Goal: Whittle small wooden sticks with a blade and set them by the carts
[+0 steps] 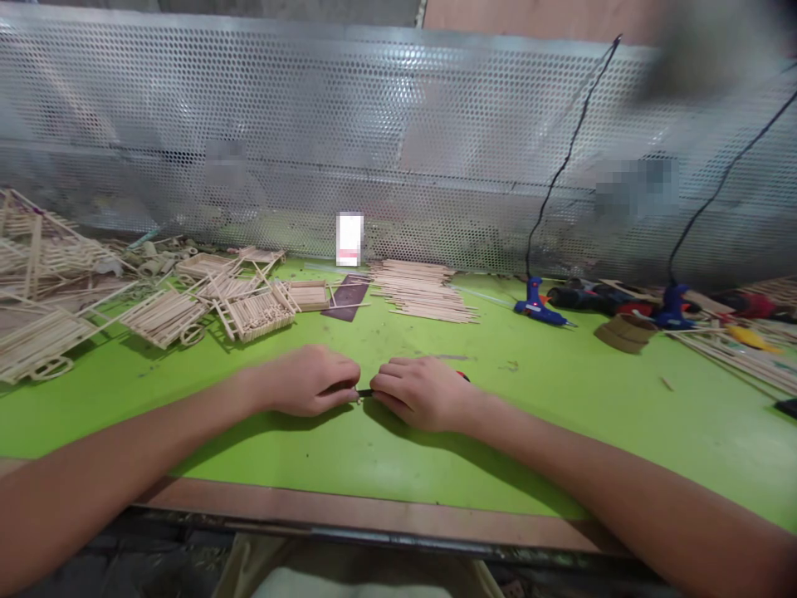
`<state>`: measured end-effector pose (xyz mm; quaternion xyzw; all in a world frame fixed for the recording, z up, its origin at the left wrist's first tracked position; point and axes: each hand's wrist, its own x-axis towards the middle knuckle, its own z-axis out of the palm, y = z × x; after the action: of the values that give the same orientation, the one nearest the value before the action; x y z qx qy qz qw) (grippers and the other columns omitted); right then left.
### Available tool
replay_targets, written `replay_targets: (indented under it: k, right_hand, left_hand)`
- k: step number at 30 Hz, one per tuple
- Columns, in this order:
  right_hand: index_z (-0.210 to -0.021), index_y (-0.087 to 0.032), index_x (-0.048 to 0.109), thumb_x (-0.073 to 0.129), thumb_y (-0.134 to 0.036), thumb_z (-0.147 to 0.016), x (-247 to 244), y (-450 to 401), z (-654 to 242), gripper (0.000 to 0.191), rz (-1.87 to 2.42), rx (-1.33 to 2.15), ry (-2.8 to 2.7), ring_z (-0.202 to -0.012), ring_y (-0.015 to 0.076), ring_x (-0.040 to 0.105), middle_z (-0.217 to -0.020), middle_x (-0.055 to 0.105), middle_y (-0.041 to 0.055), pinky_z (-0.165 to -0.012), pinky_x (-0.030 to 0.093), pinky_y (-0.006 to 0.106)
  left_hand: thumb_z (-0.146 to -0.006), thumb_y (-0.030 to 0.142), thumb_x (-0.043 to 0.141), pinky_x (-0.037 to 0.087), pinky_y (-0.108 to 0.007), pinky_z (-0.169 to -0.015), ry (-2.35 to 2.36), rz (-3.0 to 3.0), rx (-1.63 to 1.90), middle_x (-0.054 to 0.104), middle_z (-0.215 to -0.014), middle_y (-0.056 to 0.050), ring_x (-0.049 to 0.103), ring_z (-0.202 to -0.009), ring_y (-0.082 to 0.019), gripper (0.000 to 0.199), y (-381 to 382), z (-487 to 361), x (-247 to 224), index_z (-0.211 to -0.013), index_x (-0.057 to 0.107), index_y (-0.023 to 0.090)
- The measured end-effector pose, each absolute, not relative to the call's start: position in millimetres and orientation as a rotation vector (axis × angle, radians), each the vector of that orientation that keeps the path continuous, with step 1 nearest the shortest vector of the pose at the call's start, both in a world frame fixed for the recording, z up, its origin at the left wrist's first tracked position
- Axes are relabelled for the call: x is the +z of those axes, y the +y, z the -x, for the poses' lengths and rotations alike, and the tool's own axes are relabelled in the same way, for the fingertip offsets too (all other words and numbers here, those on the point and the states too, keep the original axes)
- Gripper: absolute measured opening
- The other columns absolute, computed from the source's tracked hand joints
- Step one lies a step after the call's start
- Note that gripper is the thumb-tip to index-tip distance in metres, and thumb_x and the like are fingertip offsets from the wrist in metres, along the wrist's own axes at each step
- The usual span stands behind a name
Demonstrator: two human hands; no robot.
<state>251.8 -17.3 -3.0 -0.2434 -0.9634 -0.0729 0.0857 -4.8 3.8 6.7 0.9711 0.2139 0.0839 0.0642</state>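
Observation:
My left hand [310,380] and my right hand [423,394] meet at the middle of the green tabletop [548,415], fingers curled. Between them shows the black tip of a small tool [364,392], possibly scissors or cutters. Its red handle [464,376] barely shows behind my right hand, which grips it. A tiny pale wooden piece [358,399] sits at the tip, held in my left fingers. Most of the tool and the piece are hidden by my hands.
Wooden stick cart models [165,317] lie at the left, and a stack of craft sticks [420,291] lies at the back. Blue glue guns [535,303] with black cords stand at the right. A perforated metal screen [311,124] runs behind the table.

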Motion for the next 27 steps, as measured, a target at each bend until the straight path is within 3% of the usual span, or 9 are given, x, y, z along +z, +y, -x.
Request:
replay_targets:
  k: [7, 16, 27]
  right_hand:
    - [-0.093, -0.019, 0.066, 0.048, -0.026, -0.107, -3.4, -16.6, -254.0, 0.024, 0.711, -0.245, -2.868, -0.072, 0.0164, 0.055, -0.081, 0.067, 0.0026, -0.064, 0.033, 0.031]
    - [-0.089, -0.018, 0.067, 0.051, -0.026, -0.107, 1.4, -14.3, -256.0, 0.025, 0.615, -0.266, -2.85, -0.074, 0.0173, 0.054, -0.079, 0.067, 0.0034, -0.075, 0.037, 0.032]
    - [-0.088, -0.018, 0.064, 0.045, -0.021, -0.107, -1.2, -14.2, -256.1, 0.027, 0.614, -0.055, -2.829, -0.077, 0.0184, 0.052, -0.081, 0.064, 0.0048, -0.072, 0.037, 0.031]
  left_hand:
    - [-0.104, 0.023, 0.049, 0.036, -0.031, -0.064, 0.545, -2.984, 0.279, 0.061, -0.078, -0.001, 0.056, -0.069, -0.017, 0.022, 0.6, 1.7, 2.3, -0.084, 0.057, 0.02]
    - [-0.101, 0.019, 0.053, 0.036, -0.029, -0.065, 0.543, -2.923, 0.337, 0.061, -0.078, -0.002, 0.056, -0.07, -0.016, 0.022, -1.1, -1.4, 2.9, -0.079, 0.058, 0.019]
    - [-0.098, 0.015, 0.051, 0.04, -0.033, -0.068, 0.522, -2.934, 0.392, 0.061, -0.077, -0.003, 0.056, -0.072, -0.018, 0.021, -3.4, -5.2, -1.2, -0.077, 0.055, 0.02]
